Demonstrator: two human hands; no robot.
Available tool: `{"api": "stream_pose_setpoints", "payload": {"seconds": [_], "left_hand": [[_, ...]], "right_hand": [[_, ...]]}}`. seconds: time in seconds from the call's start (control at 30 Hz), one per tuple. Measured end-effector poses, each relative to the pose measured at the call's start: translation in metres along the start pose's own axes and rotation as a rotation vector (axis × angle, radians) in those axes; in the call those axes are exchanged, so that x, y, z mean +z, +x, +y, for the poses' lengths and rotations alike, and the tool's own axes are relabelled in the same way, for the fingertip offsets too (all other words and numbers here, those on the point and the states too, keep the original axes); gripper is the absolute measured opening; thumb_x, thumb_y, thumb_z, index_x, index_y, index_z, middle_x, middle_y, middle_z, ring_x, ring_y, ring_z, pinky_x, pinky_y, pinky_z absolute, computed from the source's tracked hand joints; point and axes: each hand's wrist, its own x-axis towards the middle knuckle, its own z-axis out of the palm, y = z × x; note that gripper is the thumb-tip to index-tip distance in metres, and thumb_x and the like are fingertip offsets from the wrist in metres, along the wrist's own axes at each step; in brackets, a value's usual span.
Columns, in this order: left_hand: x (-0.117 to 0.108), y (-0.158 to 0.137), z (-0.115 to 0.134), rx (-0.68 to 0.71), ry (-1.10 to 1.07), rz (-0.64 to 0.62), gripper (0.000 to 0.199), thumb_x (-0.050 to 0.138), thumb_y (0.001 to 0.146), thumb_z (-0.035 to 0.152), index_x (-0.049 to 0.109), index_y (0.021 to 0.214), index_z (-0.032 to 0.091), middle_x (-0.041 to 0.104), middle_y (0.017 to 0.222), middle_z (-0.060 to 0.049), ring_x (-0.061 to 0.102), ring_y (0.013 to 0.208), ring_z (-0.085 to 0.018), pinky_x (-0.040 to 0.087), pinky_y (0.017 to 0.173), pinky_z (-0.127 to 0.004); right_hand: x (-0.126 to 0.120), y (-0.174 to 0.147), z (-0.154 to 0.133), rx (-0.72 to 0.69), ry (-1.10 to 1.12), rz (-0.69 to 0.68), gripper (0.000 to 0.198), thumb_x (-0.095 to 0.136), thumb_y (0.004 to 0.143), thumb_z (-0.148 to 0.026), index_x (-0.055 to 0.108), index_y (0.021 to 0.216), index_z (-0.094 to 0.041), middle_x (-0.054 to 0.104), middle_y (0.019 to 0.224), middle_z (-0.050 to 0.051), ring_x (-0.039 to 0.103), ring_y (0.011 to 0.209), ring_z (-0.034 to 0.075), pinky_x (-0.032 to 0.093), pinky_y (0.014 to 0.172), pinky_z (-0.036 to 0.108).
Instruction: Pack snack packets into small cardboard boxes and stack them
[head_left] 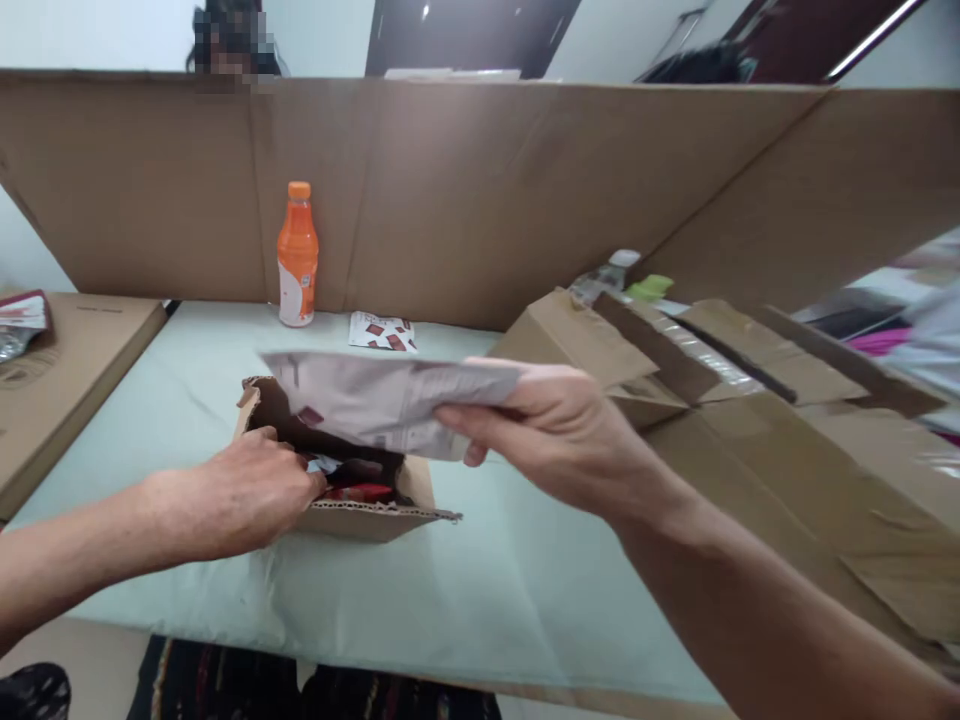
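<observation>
In the head view, my right hand (pixel 547 420) pinches the right end of a pale, flat packet (pixel 367 395) with dark red marks. The packet is above a small open cardboard box (pixel 375 522), and its far end tilts over the box's back side. My left hand (pixel 240 485) reaches over the box's left end with its fingers curled down inside. Its fingertips are hidden, so what they grip, if anything, does not show. Inside the box lie a red item (pixel 360 493) and a whitish-blue piece (pixel 324 464), both partly covered.
Behind the box, an orange drink bottle (pixel 298 260) stands by a cardboard screen (pixel 450 200), near a white packet (pixel 382 331). Larger open cartons (pixel 750 480) holding bottles fill the right side. A flat carton (pixel 82 370) lies at left. Part of a person's head shows beyond the screen.
</observation>
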Motion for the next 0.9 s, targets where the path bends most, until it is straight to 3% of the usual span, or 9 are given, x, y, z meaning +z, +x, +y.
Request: {"api": "stream_pose_setpoints", "payload": {"seconds": [0.1,0.2,0.4,0.47,0.57,0.63,0.7,0.8,0.9], "left_hand": [[0.0,0.002,0.004,-0.002,0.049,-0.104,0.019,0.062,0.079,0.002,0.071,0.084,0.017,0.077,0.082,-0.009,0.071,0.073,-0.027,0.051,0.07,-0.038],[-0.006,0.004,0.007,-0.03,0.071,-0.128,0.021,0.06,0.08,0.001,0.072,0.085,0.017,0.079,0.084,-0.009,0.072,0.074,-0.028,0.05,0.067,-0.037],[-0.007,0.0,0.01,-0.044,0.088,-0.111,0.02,0.062,0.077,-0.001,0.071,0.077,0.017,0.078,0.077,-0.008,0.07,0.067,-0.026,0.046,0.064,-0.036],[-0.005,-0.002,0.01,-0.041,0.082,-0.105,0.02,0.063,0.076,-0.001,0.071,0.078,0.017,0.078,0.076,-0.007,0.07,0.066,-0.025,0.046,0.064,-0.036],[-0.001,-0.002,0.009,-0.019,0.066,-0.086,0.021,0.062,0.077,0.0,0.071,0.079,0.018,0.078,0.077,-0.007,0.07,0.068,-0.026,0.046,0.065,-0.037],[0.001,0.0,0.007,-0.007,0.065,-0.072,0.019,0.062,0.077,0.001,0.071,0.078,0.018,0.078,0.078,-0.008,0.07,0.068,-0.027,0.046,0.064,-0.038],[0.003,0.002,0.005,-0.002,0.06,-0.042,0.019,0.062,0.077,0.001,0.069,0.075,0.018,0.076,0.075,-0.008,0.069,0.065,-0.027,0.046,0.062,-0.037],[0.004,0.003,0.003,0.004,0.065,-0.016,0.02,0.061,0.074,0.0,0.065,0.069,0.019,0.073,0.068,-0.005,0.066,0.059,-0.023,0.045,0.06,-0.035],[0.001,-0.002,0.003,0.026,0.113,0.042,0.015,0.063,0.078,0.005,0.066,0.073,0.019,0.074,0.072,-0.006,0.069,0.065,-0.024,0.05,0.064,-0.036]], "right_hand": [[0.014,0.004,0.0,-0.043,-0.209,-0.152,0.035,0.055,0.094,-0.023,0.06,0.06,-0.02,0.054,0.062,-0.001,0.048,0.056,0.01,0.038,0.052,0.025],[0.036,0.018,0.011,0.023,-0.312,-0.22,0.034,0.056,0.092,-0.021,0.055,0.058,-0.019,0.054,0.063,-0.001,0.045,0.058,0.01,0.035,0.057,0.026],[0.066,0.05,0.028,0.231,-0.487,-0.612,0.021,0.056,0.082,-0.007,0.066,0.067,-0.019,0.065,0.067,-0.002,0.056,0.067,0.013,0.036,0.063,0.025],[0.063,0.049,0.023,0.207,-0.572,-0.691,0.02,0.058,0.082,-0.009,0.075,0.083,-0.019,0.074,0.08,0.001,0.064,0.076,0.016,0.04,0.067,0.026],[0.055,0.043,0.009,0.146,-0.681,-0.581,0.038,0.064,0.088,-0.022,0.073,0.125,-0.02,0.078,0.119,0.009,0.07,0.104,0.025,0.046,0.08,0.03],[0.057,0.042,0.003,0.121,-0.728,-0.514,0.05,0.064,0.091,-0.024,0.065,0.14,-0.022,0.074,0.133,0.01,0.069,0.115,0.027,0.048,0.084,0.031],[0.066,0.047,0.004,0.107,-0.772,-0.586,0.042,0.062,0.091,-0.018,0.071,0.132,-0.026,0.077,0.125,0.007,0.071,0.11,0.025,0.046,0.078,0.03],[0.084,0.056,0.011,0.097,-0.791,-0.783,0.024,0.06,0.091,-0.013,0.079,0.1,-0.024,0.082,0.1,0.005,0.073,0.091,0.022,0.041,0.067,0.029],[0.087,0.056,0.016,0.073,-0.751,-0.81,0.02,0.061,0.092,-0.014,0.079,0.098,-0.021,0.081,0.097,0.005,0.074,0.089,0.021,0.042,0.067,0.028]]}}
